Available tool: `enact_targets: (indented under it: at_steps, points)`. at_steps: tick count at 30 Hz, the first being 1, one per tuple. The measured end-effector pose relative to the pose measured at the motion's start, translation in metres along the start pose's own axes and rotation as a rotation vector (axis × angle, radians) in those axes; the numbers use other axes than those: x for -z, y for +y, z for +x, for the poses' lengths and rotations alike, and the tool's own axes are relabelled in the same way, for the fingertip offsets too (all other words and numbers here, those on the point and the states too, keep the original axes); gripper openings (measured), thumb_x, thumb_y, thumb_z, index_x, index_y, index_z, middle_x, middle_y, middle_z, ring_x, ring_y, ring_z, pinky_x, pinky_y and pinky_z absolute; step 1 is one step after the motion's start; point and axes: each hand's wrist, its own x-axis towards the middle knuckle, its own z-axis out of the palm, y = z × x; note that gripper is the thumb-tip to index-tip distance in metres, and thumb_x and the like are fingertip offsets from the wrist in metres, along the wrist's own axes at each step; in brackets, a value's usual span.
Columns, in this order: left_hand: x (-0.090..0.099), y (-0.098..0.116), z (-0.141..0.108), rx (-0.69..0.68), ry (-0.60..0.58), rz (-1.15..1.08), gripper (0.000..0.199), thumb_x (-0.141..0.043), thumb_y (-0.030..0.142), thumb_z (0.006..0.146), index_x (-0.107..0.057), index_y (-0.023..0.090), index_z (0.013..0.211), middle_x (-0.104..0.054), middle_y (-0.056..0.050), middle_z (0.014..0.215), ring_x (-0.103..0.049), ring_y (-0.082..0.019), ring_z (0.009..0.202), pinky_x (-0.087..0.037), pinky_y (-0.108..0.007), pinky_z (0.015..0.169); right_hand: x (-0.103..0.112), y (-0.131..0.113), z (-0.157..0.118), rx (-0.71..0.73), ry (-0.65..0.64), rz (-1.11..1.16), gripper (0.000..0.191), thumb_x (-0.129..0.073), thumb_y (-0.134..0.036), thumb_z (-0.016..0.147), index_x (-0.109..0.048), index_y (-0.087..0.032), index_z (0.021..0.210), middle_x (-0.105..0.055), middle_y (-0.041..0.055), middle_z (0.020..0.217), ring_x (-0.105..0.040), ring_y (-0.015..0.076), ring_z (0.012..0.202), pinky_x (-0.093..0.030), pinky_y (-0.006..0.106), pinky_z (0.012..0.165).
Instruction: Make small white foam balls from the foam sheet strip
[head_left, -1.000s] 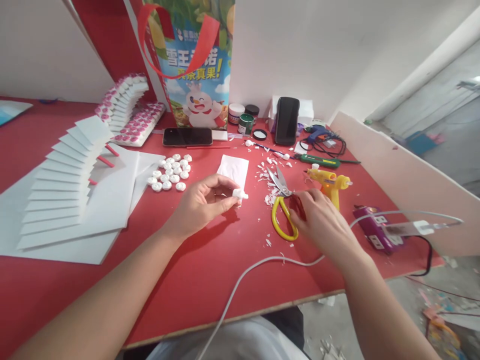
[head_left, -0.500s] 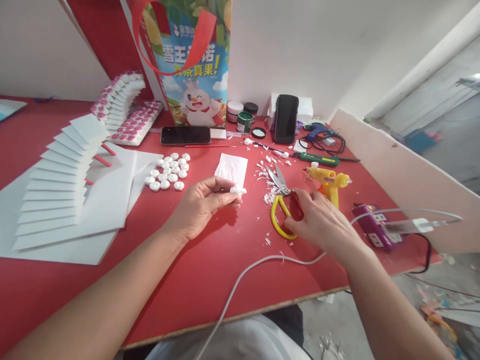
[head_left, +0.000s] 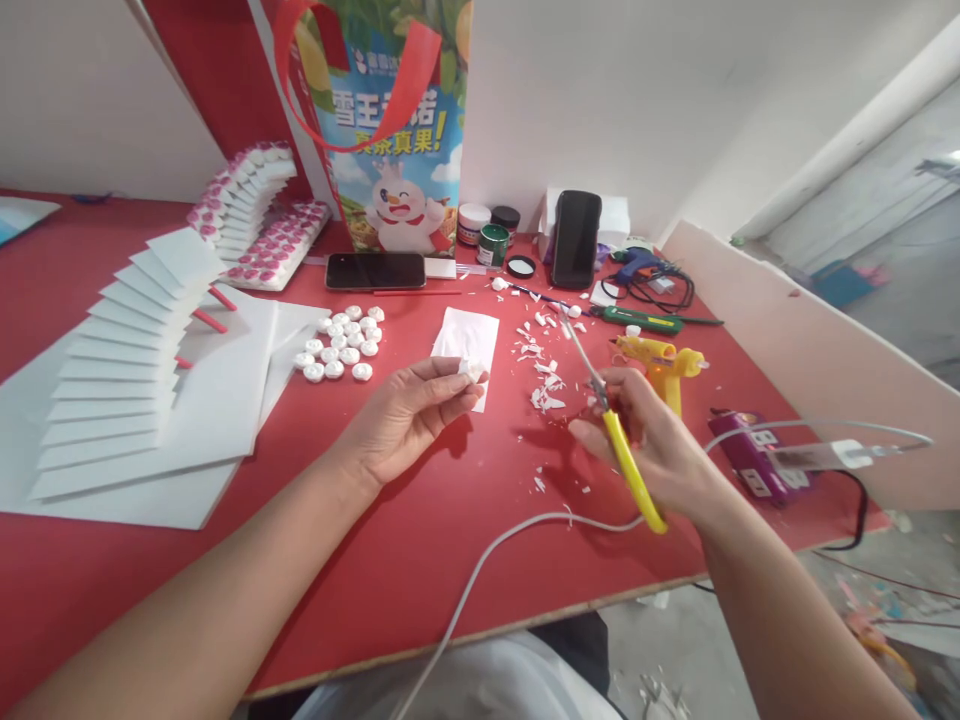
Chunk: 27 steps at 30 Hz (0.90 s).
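Observation:
My left hand (head_left: 420,410) pinches a small white piece (head_left: 472,371) between thumb and fingers, above a white paper sheet (head_left: 469,332); its exact kind is too small to make out. In my right hand (head_left: 652,430) is a pair of scissors (head_left: 621,450) with yellow handles, lifted off the table and tilted, blades pointing away from me. White scraps (head_left: 547,385) lie scattered between the two hands. To the left of the paper sits a group of small round white pieces (head_left: 349,340) with swirled tops.
Fanned white boards (head_left: 112,370) lie at left. A yellow glue gun (head_left: 660,362), a green-handled tool (head_left: 641,320) and a purple box (head_left: 757,455) stand right. Phones (head_left: 375,271), paint jars (head_left: 493,244) and a printed bag (head_left: 401,180) line the back. A white cable (head_left: 525,522) crosses the front.
My right hand has picked the scissors up off the table and turned them, yellow handle now toward me. My left hand still holds the small white piece, which has turned slightly.

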Motion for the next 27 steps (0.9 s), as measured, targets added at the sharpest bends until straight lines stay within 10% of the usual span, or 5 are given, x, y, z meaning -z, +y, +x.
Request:
enact_targets:
  at_steps: [8, 27]
  points:
    - [-0.006, -0.008, -0.006, -0.036, -0.053, 0.068, 0.025, -0.094, 0.01, 0.057, -0.078, 0.013, 0.076, -0.077, -0.002, 0.074, -0.075, -0.012, 0.068, -0.062, -0.016, 0.069, -0.02, -0.038, -0.007, 0.156, -0.101, -0.043, 0.069, -0.069, -0.072, 0.079, -0.049, -0.019, 0.12, -0.063, 0.0095, 0.104, -0.061, 0.0228, 0.087, -0.05, 0.034, 0.076]
    - [-0.007, -0.011, -0.008, -0.034, -0.069, 0.134, 0.026, -0.095, 0.017, 0.057, -0.079, 0.014, 0.077, -0.077, -0.003, 0.077, -0.072, -0.014, 0.075, -0.061, -0.022, 0.074, -0.033, -0.046, -0.006, 0.136, -0.056, -0.131, 0.064, -0.069, -0.073, 0.077, -0.057, -0.019, 0.109, -0.064, 0.0068, 0.091, -0.06, 0.0196, 0.075, -0.048, 0.031, 0.069]
